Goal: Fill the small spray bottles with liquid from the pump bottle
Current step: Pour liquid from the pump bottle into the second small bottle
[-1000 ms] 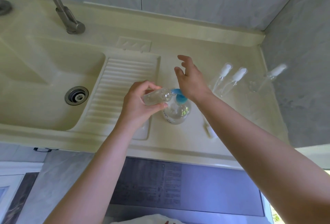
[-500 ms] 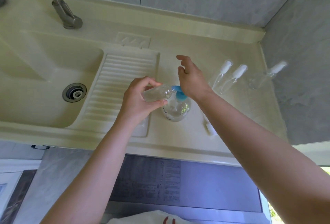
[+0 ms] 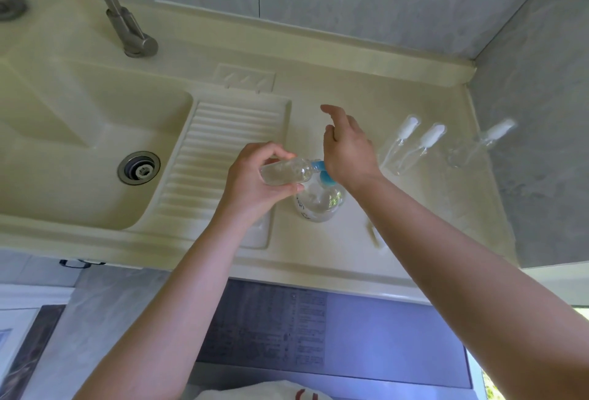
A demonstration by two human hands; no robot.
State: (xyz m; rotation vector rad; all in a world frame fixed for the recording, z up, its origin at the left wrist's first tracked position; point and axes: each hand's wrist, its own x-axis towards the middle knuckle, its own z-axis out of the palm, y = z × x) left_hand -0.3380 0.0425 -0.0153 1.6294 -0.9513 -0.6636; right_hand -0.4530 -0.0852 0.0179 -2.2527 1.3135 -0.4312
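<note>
Left hand (image 3: 255, 183) grips a small clear spray bottle (image 3: 285, 171), tipped sideways at the blue nozzle of the clear pump bottle (image 3: 319, 199) on the cream counter (image 3: 318, 250). Right hand (image 3: 347, 152), fingers loose, presses the pump; a mouth off the nozzle likely spills.

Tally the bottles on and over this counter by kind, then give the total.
Capped small spray bottles on the counter: 3
Uncapped small bottle held in the left hand: 1
Pump bottle with blue pump under the right hand: 1
Total: 5
</note>
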